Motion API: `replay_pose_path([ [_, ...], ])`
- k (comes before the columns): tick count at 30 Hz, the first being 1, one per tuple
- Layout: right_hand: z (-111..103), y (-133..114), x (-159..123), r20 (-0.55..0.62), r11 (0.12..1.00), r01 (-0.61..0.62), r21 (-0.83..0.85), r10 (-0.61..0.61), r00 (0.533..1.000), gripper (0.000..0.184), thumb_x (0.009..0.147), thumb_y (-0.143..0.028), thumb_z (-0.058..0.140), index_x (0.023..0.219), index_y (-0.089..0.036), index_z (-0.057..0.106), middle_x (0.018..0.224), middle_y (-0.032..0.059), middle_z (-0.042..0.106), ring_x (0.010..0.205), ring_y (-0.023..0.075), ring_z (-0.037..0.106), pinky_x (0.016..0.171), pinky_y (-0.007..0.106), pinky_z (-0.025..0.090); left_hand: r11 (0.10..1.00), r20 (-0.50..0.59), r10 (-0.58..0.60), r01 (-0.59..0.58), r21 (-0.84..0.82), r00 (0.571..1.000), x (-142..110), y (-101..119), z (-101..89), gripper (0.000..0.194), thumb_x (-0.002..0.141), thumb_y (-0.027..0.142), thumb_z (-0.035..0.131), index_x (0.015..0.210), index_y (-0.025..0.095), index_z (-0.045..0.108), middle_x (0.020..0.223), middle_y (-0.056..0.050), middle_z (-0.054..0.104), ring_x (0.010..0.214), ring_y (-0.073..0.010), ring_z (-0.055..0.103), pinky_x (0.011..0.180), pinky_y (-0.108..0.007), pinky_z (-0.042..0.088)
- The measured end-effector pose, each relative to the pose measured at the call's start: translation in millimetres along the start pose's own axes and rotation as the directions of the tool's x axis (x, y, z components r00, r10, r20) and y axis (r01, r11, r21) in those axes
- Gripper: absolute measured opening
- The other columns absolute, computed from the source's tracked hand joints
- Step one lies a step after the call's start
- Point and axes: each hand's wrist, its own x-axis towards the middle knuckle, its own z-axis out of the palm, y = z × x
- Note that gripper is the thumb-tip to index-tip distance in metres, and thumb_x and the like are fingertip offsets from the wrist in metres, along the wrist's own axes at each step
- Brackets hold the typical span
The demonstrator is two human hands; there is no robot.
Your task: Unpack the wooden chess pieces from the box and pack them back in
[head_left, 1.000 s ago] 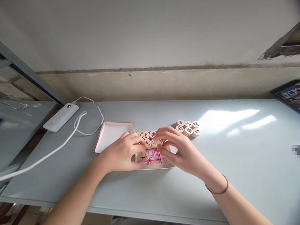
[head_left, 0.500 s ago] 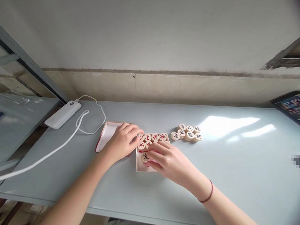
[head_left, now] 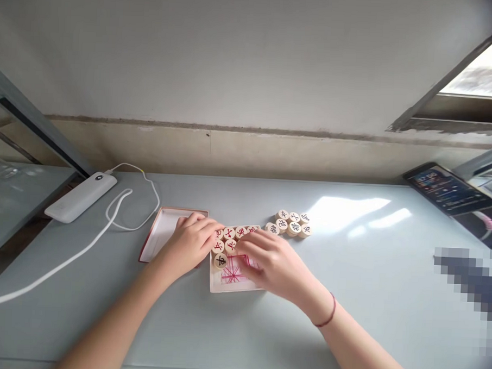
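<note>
A shallow white box (head_left: 214, 284) holds several round wooden Chinese chess pieces with red characters, set in rows at its far side. One black-lettered chess piece (head_left: 220, 261) lies at the left, just nearer than the red rows. A folded sheet with red lines (head_left: 233, 271) shows on the box floor. My left hand (head_left: 191, 241) has its fingers bent over the box's far left edge, touching it. Over the box's right half my right hand (head_left: 273, 259) curls down, its fingertips at the red pieces. Whatever lies under those fingers is hidden.
Right of the box stands a group of black-lettered chess pieces (head_left: 294, 228), some stacked. The box lid (head_left: 159, 232) lies at the left, partly under my left hand. A white power bank (head_left: 81, 196) with a cable (head_left: 75, 257) sits farther left. A phone (head_left: 449, 188) leans at the right.
The view has shifted, so everything sits somewhat farther left. My right hand has moved off the black-lettered piece, which now rests uncovered by the red rows. My left hand stays at the box's edge.
</note>
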Motion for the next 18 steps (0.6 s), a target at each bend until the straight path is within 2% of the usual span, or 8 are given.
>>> replay_pose_path([
  [2, -15, 13, -5, -0.010, 0.986, -0.163, -0.031, 0.163, 0.987, 0.019, 0.088, -0.018, 0.045, 0.098, -0.019, 0.062, 0.094, 0.0068, 0.066, 0.068, 0.0146, 0.058, 0.060, 0.027, 0.043, 1.000, -0.016, 0.005, -0.005, 0.001, 1.000, 0, -1, 1.0, 0.026, 0.094, 0.018, 0.038, 0.108, 0.022, 0.060, 0.109, -0.002, 0.067, 0.102, -0.0225, 0.052, 0.090, -0.040, 0.039],
  [4, -27, 26, -11, 0.013, 0.949, -0.308, -0.070, 0.309, 0.951, 0.027, 0.085, -0.019, 0.047, 0.108, -0.021, 0.060, 0.108, 0.0081, 0.065, 0.063, 0.0132, 0.059, 0.057, 0.028, 0.045, 1.000, -0.025, 0.013, -0.013, 0.005, 1.000, 0, -2, 2.0, 0.026, 0.094, 0.018, 0.038, 0.108, 0.022, 0.060, 0.109, -0.002, 0.067, 0.101, -0.0225, 0.052, 0.089, -0.040, 0.038],
  [6, -32, 36, -14, 0.058, 0.922, -0.376, -0.097, 0.382, 0.922, 0.034, 0.082, -0.019, 0.049, 0.115, -0.022, 0.057, 0.117, 0.0080, 0.063, 0.062, 0.0134, 0.062, 0.059, 0.029, 0.048, 1.000, -0.026, 0.019, -0.018, 0.010, 0.999, 0, -2, 2.6, 0.026, 0.094, 0.019, 0.038, 0.108, 0.022, 0.060, 0.109, -0.002, 0.067, 0.100, -0.0223, 0.052, 0.089, -0.040, 0.038],
  [10, -27, 44, -15, 0.138, 0.901, -0.412, -0.138, 0.430, 0.892, 0.041, 0.081, -0.016, 0.052, 0.121, -0.023, 0.055, 0.120, 0.0071, 0.063, 0.078, 0.0189, 0.066, 0.067, 0.033, 0.051, 1.000, -0.023, 0.019, -0.019, 0.012, 1.000, 0, -2, 3.4, 0.024, 0.095, 0.022, 0.039, 0.107, 0.022, 0.061, 0.107, -0.002, 0.067, 0.100, -0.0221, 0.052, 0.089, -0.040, 0.038],
  [12, -24, 44, -14, 0.157, 0.896, -0.423, -0.134, 0.440, 0.884, 0.041, 0.082, -0.017, 0.052, 0.122, -0.023, 0.055, 0.119, 0.0070, 0.064, 0.081, 0.0196, 0.066, 0.068, 0.034, 0.052, 1.000, -0.028, 0.022, -0.022, 0.008, 0.999, 0, -1, 3.5, 0.024, 0.095, 0.023, 0.040, 0.107, 0.022, 0.061, 0.106, -0.002, 0.067, 0.099, -0.0219, 0.053, 0.089, -0.039, 0.039],
  [14, -25, 44, -14, 0.152, 0.897, -0.432, -0.096, 0.442, 0.884, 0.039, 0.083, -0.021, 0.052, 0.122, -0.023, 0.055, 0.118, 0.0073, 0.064, 0.078, 0.0184, 0.065, 0.068, 0.034, 0.052, 1.000, -0.043, 0.026, -0.026, 0.002, 0.999, 0, -1, 3.4, 0.023, 0.094, 0.024, 0.041, 0.106, 0.023, 0.061, 0.106, -0.002, 0.067, 0.098, -0.0214, 0.053, 0.089, -0.039, 0.039],
  [18, -35, 49, -16, 0.060, 0.880, -0.474, -0.029, 0.475, 0.878, 0.036, 0.085, -0.034, 0.053, 0.119, -0.024, 0.057, 0.116, 0.0076, 0.064, 0.065, 0.0149, 0.063, 0.062, 0.032, 0.052, 0.999, -0.067, 0.036, -0.037, -0.005, 0.997, 0, 1, 3.2, 0.023, 0.094, 0.023, 0.042, 0.106, 0.023, 0.062, 0.105, -0.003, 0.067, 0.096, -0.0207, 0.054, 0.087, -0.037, 0.041],
])
